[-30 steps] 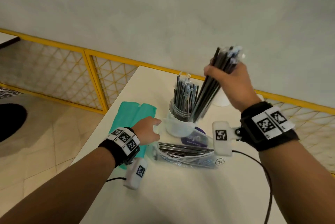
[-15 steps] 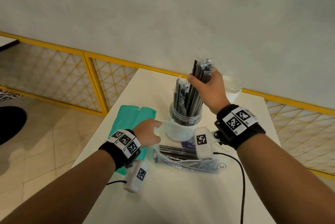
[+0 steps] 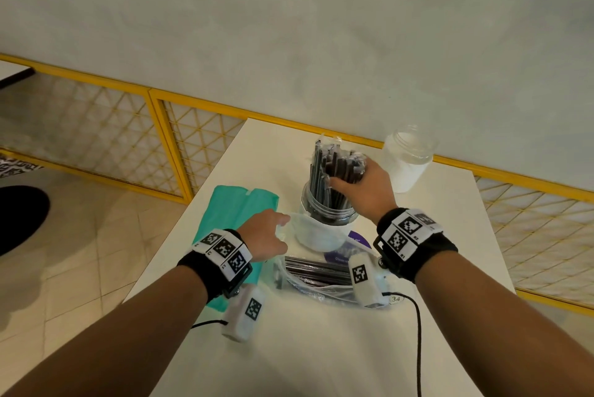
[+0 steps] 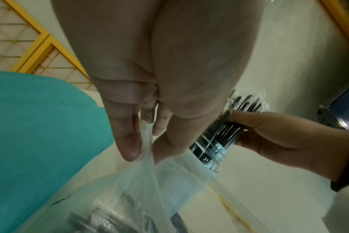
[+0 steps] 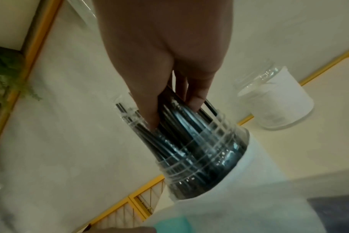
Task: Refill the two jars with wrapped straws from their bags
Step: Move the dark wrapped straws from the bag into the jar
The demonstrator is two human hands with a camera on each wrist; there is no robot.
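Note:
A clear jar (image 3: pixel 328 216) at the table's middle is packed with black wrapped straws (image 3: pixel 324 168). My right hand (image 3: pixel 345 178) grips a bundle of these straws from above, low in the jar's mouth; the right wrist view has its fingers (image 5: pixel 149 113) curled round the bundle (image 5: pixel 181 119) inside the jar (image 5: pixel 205 159). My left hand (image 3: pixel 281 229) pinches the open edge of a clear bag (image 3: pixel 316 276) lying in front of the jar, more black straws inside. The pinch on the bag (image 4: pixel 147 157) is plain in the left wrist view. A second jar (image 3: pixel 406 165) stands empty at the back right.
A teal bag (image 3: pixel 234 213) lies flat on the white table (image 3: pixel 321 348) left of the jar, partly under my left wrist. A yellow lattice railing (image 3: pixel 180 139) runs along the table's far and left sides. A cable (image 3: pixel 418 332) trails from my right wrist.
My right hand has come down from high above the table and sunk its bundle of straws into the near jar. My left hand has kept its hold on the clear bag.

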